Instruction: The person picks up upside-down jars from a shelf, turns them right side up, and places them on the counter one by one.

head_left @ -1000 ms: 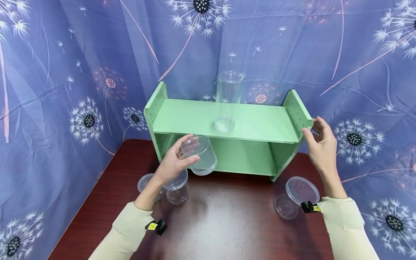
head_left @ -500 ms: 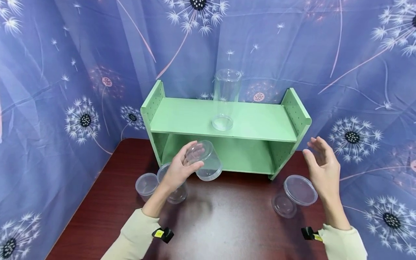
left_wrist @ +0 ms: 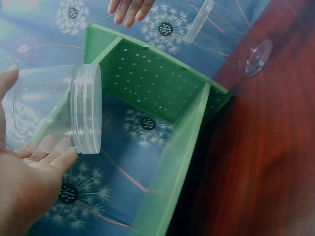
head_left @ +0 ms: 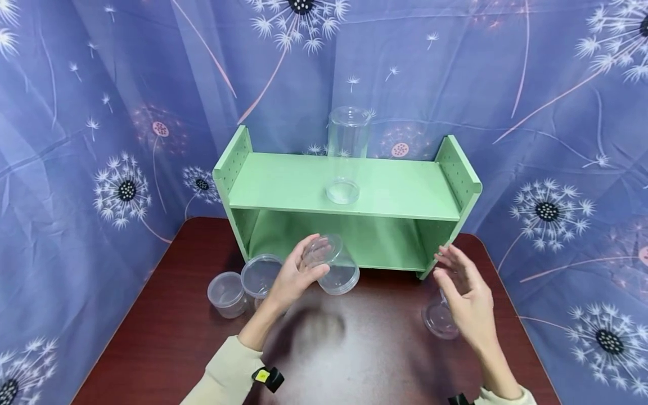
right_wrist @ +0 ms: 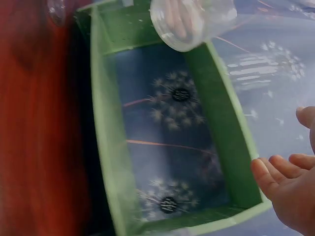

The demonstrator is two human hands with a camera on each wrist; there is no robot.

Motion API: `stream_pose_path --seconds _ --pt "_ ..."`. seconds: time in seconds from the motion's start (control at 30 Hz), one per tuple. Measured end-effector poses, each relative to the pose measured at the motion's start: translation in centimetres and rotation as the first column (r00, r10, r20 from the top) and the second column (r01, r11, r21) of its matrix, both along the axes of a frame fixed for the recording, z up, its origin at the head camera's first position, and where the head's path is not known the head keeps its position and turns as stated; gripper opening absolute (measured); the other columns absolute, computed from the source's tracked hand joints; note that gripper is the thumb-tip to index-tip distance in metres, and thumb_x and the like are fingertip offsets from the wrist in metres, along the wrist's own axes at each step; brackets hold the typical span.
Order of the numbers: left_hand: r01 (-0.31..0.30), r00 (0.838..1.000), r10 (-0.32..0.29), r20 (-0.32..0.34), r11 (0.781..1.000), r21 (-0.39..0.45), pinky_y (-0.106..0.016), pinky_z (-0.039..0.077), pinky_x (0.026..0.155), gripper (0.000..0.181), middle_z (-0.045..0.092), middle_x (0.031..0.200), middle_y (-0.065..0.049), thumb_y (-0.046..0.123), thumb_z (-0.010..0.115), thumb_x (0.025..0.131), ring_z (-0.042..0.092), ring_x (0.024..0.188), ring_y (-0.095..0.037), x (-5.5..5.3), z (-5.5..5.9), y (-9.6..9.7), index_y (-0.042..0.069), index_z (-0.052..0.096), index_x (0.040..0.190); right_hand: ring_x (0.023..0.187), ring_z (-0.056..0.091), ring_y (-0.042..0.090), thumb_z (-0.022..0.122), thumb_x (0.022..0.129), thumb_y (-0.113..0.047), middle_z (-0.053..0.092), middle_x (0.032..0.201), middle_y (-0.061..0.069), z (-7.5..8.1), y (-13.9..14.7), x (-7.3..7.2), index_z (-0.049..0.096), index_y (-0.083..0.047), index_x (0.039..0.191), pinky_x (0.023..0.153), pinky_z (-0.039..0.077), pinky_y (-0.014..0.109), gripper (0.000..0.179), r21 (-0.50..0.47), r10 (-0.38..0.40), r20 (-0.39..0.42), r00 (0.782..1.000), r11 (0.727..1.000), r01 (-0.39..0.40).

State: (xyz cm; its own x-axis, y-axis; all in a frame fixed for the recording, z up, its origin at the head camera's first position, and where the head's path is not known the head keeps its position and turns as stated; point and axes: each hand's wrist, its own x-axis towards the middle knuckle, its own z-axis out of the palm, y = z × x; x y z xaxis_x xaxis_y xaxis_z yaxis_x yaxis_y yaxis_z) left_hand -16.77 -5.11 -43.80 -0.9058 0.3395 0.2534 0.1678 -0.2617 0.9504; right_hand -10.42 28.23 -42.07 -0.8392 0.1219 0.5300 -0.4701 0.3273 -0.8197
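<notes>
Right hand (head_left: 469,301) drops leftward, fingers loosely bent, part-blocking lower-right jar (head_left: 439,323); left hand (head_left: 292,281) grips clear jar (head_left: 342,273) mid-frame, green shelf (head_left: 405,183) behind.

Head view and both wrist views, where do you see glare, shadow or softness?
Head: pale glare on the table, soft shadow below the held jar; left wrist: white highlights on that jar's ridged band; right wrist: soft throughout, the green shelf hazy and the table's grain smeared.

Head view from above, toward green shelf (head_left: 283,180)
</notes>
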Motion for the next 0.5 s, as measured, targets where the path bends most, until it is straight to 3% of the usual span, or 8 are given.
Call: stream_pose_path --seconds 0.1,0.3,0.5 --pt "0.014 1.000 -0.015 0.011 1.000 0.024 -0.037 0.041 0.115 0.081 0.038 0.158 -0.026 0.007 0.068 0.091 0.042 0.143 -0.043 0.3 -0.8 0.4 -0.007 0.024 0.158 0.122 0.063 0.013 0.060 0.094 0.019 0.063 0.137 0.000 -1.3 -0.8 0.3 0.047 0.005 0.149 0.098 0.051 0.018 0.059 -0.021 0.052 0.008 0.999 0.998 -0.052" --pt "-0.017 1.000 0.016 0.023 0.999 0.034 -0.033 0.039 0.116 0.079 0.039 0.158 -0.027 0.008 0.066 0.091 0.041 0.143 -0.042 0.8 -2.2 0.9 -0.007 0.026 0.157 0.120 0.064 0.015 0.060 0.090 0.023 0.063 0.137 0.008 -3.9 -2.7 0.7 0.049 0.010 0.146 0.096 0.053 0.020 0.058 -0.074 0.150 -0.005 0.989 0.986 -0.150" --pt "-0.018 0.999 0.017 0.031 0.998 0.056 -0.034 0.038 0.116 0.078 0.039 0.157 -0.028 0.008 0.065 0.092 0.042 0.142 -0.042 1.2 -3.3 1.9 -0.009 0.025 0.157 0.121 0.063 0.018 0.064 0.089 0.022 0.061 0.140 0.006 -6.0 -4.8 1.0 0.046 0.010 0.148 0.096 0.054 0.024 0.063 -0.071 0.230 0.015 0.973 0.971 -0.228"
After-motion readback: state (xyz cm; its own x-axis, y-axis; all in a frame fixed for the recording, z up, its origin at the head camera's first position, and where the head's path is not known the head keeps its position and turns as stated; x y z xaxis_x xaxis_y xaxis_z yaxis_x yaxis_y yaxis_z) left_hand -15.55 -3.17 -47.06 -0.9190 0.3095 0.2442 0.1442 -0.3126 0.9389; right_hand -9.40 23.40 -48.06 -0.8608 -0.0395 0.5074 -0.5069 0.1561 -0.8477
